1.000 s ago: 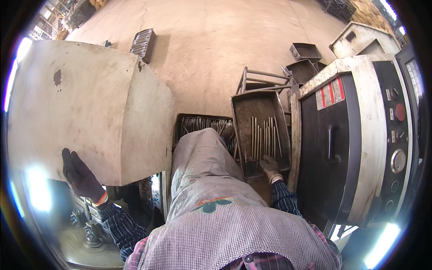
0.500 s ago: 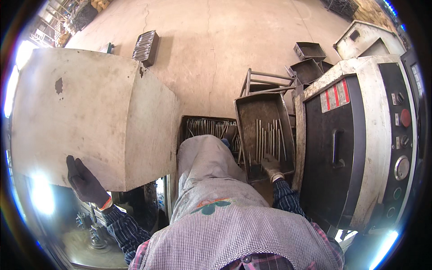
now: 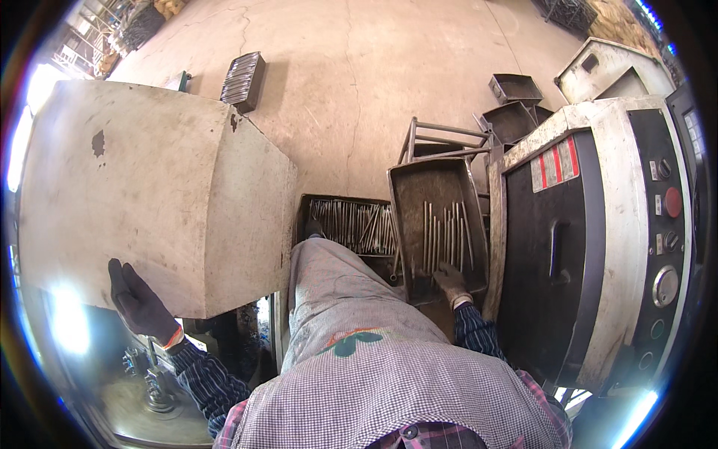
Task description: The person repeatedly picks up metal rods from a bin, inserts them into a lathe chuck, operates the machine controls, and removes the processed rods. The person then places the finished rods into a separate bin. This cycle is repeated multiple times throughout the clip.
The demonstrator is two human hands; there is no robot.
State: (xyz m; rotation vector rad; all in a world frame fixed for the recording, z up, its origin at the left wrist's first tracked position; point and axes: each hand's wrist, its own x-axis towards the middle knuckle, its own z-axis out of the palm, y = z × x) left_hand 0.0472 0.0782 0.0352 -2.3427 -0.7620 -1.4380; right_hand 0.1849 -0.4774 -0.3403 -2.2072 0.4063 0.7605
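My left hand (image 3: 138, 301), in a dark glove, grips the lower edge of a large cream machine cover (image 3: 157, 194) at my left. My right hand (image 3: 451, 281), in a grey glove, reaches down to the near end of a raised metal tray (image 3: 419, 187) that holds several thin metal rods (image 3: 445, 236); whether it grips a rod is hidden. Beside it, lower down, a dark crate (image 3: 307, 206) is filled with several more rods (image 3: 351, 223). My apron and knee cover the crate's near side.
A cream and black control cabinet (image 3: 598, 239) with knobs and buttons stands at my right. Empty metal trays (image 3: 516, 90) and a frame stand (image 3: 441, 138) sit behind it. Another crate of rods (image 3: 243, 78) lies on the concrete floor far left. Machine parts (image 3: 153, 382) sit under the cover.
My left hand has shifted slightly along the cover's lower edge. My right hand stays at the near end of the tray.
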